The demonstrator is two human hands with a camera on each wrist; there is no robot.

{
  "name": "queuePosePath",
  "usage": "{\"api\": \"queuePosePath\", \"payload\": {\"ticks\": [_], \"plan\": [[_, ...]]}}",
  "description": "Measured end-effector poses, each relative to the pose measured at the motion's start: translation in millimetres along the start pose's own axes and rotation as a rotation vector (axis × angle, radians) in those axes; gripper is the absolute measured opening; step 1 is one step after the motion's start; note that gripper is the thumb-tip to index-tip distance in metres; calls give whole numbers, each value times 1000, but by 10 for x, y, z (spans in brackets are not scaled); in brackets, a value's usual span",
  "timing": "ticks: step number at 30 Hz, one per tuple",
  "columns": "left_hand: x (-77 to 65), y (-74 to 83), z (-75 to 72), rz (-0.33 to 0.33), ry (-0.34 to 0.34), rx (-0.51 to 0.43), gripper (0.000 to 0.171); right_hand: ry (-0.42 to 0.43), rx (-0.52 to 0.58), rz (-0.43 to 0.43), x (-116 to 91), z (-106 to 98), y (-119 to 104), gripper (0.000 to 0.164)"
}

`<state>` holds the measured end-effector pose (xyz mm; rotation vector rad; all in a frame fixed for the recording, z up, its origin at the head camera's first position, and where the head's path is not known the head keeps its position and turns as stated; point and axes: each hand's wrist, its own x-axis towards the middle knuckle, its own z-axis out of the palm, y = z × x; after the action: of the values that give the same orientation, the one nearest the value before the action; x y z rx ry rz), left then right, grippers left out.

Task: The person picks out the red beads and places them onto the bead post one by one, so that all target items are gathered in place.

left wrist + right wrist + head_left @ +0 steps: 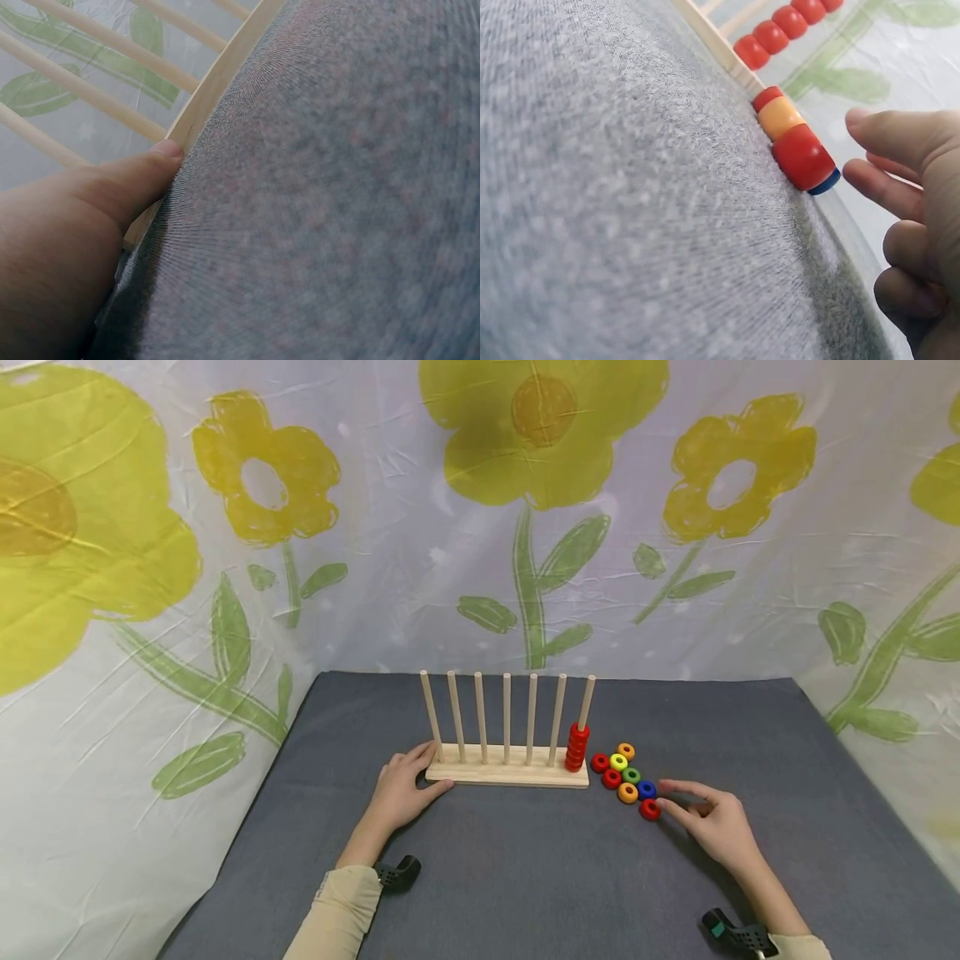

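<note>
A wooden peg stand (507, 777) with several upright pegs stands on the cloth, and red beads (577, 748) are stacked on its rightmost peg. My left hand (402, 785) grips the stand's left end, thumb along the front edge and fingers behind. In the left wrist view the thumb (142, 180) lies against the base. Over the cloth at the right, my right hand (716, 827) has thumb and index finger apart beside a loose red bead (650, 810), with nothing held. The right wrist view shows a gap between the fingertips and that red bead (804, 157).
Other loose beads lie right of the stand: a blue bead (647, 789), a green bead (631, 775), a yellow bead (618, 762), two orange and two more red ones. Grey cloth (510, 868) covers the table. Behind hangs a flower-print curtain (390, 568).
</note>
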<state>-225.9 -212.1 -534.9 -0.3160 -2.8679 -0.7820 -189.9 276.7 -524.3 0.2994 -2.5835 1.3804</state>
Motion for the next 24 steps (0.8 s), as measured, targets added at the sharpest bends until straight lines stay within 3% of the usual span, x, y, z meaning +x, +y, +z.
{"api": "queuePosePath", "payload": {"ticks": [24], "plan": [[-5, -11, 15, 16, 8, 10, 81, -111, -30, -17, -3, -22, 82, 27]]}}
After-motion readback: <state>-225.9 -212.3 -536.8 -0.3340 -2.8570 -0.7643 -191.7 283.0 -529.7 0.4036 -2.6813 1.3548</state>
